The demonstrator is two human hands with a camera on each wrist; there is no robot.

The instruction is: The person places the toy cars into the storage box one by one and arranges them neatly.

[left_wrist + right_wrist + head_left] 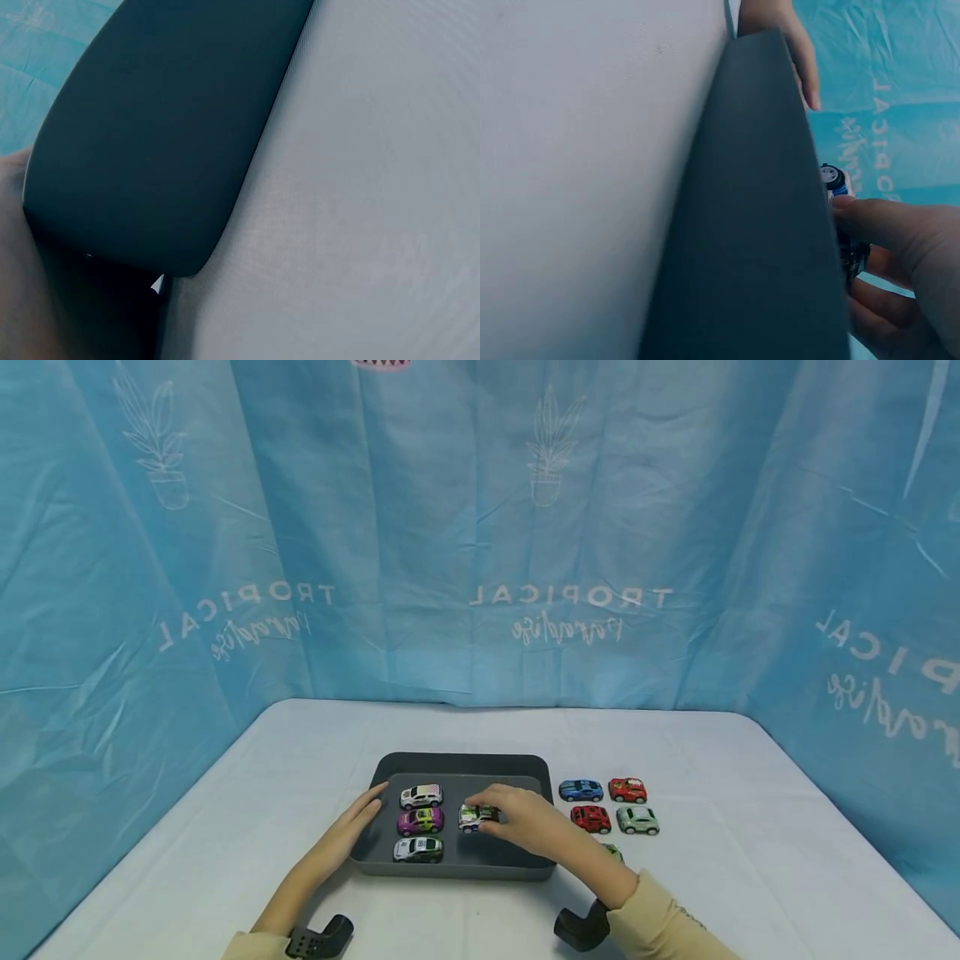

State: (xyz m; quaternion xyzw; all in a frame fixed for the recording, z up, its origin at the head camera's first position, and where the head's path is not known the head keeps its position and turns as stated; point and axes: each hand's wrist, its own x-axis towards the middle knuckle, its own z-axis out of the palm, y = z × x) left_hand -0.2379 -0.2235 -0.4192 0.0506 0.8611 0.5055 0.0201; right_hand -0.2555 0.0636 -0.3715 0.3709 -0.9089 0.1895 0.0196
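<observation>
My right hand point(526, 817) pinches a white, green and black toy car point(477, 817) between thumb and fingers, over the right half of a dark grey tray point(457, 871). In the right wrist view, the toy car point(831, 177) shows a wheel beside the thumb, partly hidden by the tray wall point(757, 202). My left hand point(347, 832) rests at the tray's left edge with its fingers extended. Inside the tray's left half, a white car point(422, 796), a purple and yellow car point(421, 821) and a white and black car point(418, 850) stand in a column.
Right of the tray are a blue car point(581, 790), a red car point(627, 790), a red and black car point(591, 818) and a pale green car point(637, 820). A green car point(612, 852) is partly hidden by the right forearm. Blue curtains point(480, 527) surround the white table point(720, 877).
</observation>
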